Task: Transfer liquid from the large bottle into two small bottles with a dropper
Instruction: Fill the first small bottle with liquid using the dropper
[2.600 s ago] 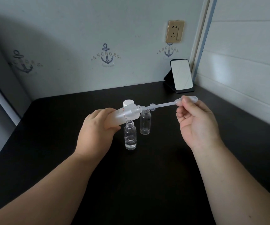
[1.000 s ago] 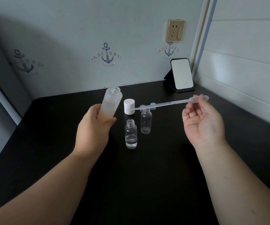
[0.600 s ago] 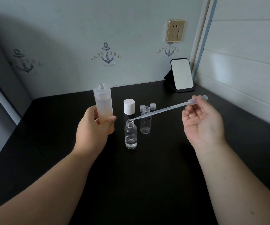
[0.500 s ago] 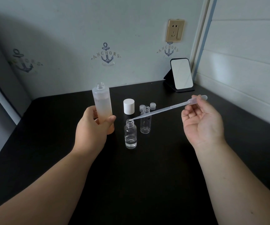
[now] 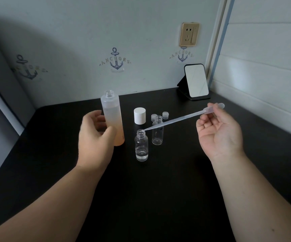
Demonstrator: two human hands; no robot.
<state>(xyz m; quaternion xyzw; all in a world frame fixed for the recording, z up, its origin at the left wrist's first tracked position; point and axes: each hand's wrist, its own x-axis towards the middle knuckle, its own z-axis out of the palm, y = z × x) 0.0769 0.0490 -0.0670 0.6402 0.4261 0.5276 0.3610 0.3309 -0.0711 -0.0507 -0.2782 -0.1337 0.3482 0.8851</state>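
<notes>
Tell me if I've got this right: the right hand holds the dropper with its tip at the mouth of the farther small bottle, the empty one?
Not quite. In the head view the right hand holds the dropper with its tip at the mouth of the nearer small bottle, which has a little liquid at the bottom. The farther small bottle looks empty.

Head camera looks down at near table.

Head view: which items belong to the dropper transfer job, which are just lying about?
Job:
large bottle, gripped by left hand
dropper, pinched by right hand
near small bottle, tip at its mouth
far small bottle
white cap
two small caps

Lying about:
mirror
wall socket
</notes>
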